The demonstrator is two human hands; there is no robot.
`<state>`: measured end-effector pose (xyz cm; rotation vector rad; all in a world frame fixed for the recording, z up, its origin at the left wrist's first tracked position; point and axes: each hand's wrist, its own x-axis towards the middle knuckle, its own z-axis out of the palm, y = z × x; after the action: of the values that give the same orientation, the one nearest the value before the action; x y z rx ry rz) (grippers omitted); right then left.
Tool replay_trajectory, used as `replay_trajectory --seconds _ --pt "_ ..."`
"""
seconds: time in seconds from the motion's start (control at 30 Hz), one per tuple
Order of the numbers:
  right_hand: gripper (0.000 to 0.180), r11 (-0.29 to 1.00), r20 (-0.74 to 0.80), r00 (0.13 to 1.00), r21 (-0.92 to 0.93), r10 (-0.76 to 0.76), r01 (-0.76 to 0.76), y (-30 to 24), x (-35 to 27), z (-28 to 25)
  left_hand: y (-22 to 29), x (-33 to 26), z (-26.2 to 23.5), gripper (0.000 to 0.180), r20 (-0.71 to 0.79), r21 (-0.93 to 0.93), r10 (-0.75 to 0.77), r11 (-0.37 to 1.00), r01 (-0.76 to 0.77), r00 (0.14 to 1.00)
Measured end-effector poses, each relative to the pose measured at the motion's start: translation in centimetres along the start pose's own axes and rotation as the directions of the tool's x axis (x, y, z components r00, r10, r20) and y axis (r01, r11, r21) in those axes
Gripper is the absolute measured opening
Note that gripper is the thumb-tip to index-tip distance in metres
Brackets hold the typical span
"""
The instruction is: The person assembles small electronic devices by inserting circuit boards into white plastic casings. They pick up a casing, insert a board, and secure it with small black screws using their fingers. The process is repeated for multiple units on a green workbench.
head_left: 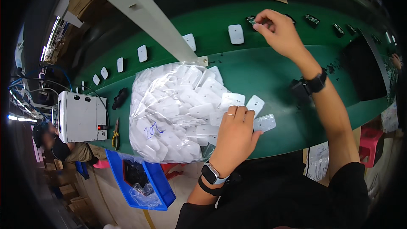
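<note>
A worker's left hand (235, 133) rests on a heap of white plastic plates spilling from a clear plastic bag (169, 114) on the green desk (263, 72), its grip narrow, fingers curled over the topmost pieces. One translucent white plate (264, 122) lies just beyond the fingertips on the outer side, touching or nearly touching them; another white plate (255, 104) sits just above the knuckles. A ring shows on one finger and a smartwatch (210, 173) circles the wrist below the grip.

Farther up the desk, the right hand (277, 32) reaches well away from the bag, its grip pinched narrow on a small dark component (252, 20) at the fingertips; whether the part is lifted or still lying on the green surface cannot be told. A single white plate (235, 34) lies just to the left of that pinch. More dark components (312, 20) sit in a row to its right along the far edge. A black watch (317, 82) bands the right wrist.

Left of the bag, further white plates (142, 53) are spaced out along the desk, beside a white box-shaped machine (81, 117) with a red light. A blue bin (144, 178) stands below the desk edge, under the bag.
</note>
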<state>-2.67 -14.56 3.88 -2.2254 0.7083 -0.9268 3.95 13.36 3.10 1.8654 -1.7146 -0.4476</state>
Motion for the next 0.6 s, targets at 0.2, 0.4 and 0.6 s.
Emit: replay_trajectory --seconds 0.2,0.4,0.6 --pt "0.007 0.972 0.482 0.876 0.192 0.023 -0.132 2.2 -6.6 -8.2 0.6 2.6 1.5 0.039 -0.028 0.152 -0.047 0.987 0.051 0.998" --pt "0.008 0.988 0.577 0.811 0.048 0.094 -0.149 4.0 -11.8 -10.8 -0.1 4.1 3.3 0.04 -0.014 0.212 -0.016 0.977 0.019 1.0" --pt "0.01 0.998 0.675 0.736 0.003 0.047 -0.066 3.9 -12.5 -11.4 1.6 5.6 3.2 0.04 -0.174 -0.193 -0.171 0.972 0.137 0.97"
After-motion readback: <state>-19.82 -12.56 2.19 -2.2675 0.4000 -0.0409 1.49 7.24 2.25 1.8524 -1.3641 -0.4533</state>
